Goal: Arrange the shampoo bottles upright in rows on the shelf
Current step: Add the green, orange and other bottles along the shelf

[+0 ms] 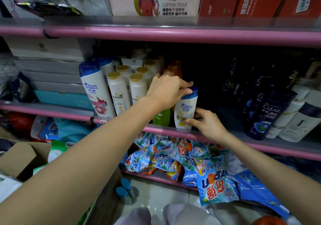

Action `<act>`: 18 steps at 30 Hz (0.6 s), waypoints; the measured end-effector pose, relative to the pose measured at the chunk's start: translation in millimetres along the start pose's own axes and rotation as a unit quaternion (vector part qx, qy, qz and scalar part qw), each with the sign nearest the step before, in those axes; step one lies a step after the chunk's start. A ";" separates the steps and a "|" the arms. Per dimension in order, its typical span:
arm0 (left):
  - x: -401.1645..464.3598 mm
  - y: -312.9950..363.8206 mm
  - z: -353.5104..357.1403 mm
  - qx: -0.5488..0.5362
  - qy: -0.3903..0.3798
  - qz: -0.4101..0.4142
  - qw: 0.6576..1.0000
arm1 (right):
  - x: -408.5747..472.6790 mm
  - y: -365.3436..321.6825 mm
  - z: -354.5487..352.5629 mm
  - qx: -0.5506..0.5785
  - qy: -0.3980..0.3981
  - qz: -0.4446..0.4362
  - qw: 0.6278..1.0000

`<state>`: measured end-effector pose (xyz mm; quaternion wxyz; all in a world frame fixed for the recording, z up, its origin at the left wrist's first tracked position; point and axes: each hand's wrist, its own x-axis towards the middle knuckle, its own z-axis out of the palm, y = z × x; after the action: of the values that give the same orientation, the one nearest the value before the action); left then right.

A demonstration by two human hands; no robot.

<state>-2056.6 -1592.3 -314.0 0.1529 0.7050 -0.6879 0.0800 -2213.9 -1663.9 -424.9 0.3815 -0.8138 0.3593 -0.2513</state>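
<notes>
Fingers of left hand (169, 90) and right hand (207, 123) pinching upright "head & shoulders" bottle (185, 111) beside "CLEAR" bottle (267, 115).

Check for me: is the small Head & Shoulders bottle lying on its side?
No, the small bottle stands upright at the shelf edge, with the left hand on its cap and the right hand at its base.

Three Head & Shoulders bottles (185, 110) are shown, with about six gold-capped Pantene bottles (118, 92) and one green bottle (161, 117). At least three dark Clear bottles (267, 115) and two hands (166, 91) are counted.
</notes>
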 end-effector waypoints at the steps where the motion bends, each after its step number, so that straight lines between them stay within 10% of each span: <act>1: -1.5 0.4 1.3 0.006 0.002 0.003 1.000 | -0.7 -0.6 -0.2 0.001 0.000 0.004 1.000; 6: -21.5 3.5 11.3 0.024 0.051 0.043 0.997 | -13.3 -7.4 -1.9 -0.004 0.025 0.054 0.998; 11: -72.4 0.9 28.3 -0.200 0.158 0.027 0.967 | -54.9 -5.2 6.0 0.008 0.146 0.027 0.989; 18: -183.9 -46.6 120.5 -0.201 0.037 -0.080 0.976 | -109.6 41.3 58.2 -0.002 0.055 0.012 0.998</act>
<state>-2029.6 -1457.3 -491.6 0.3230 0.7091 -0.6251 -0.0465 -2257.7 -1571.8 -506.7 0.3624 -0.7951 0.3897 -0.2909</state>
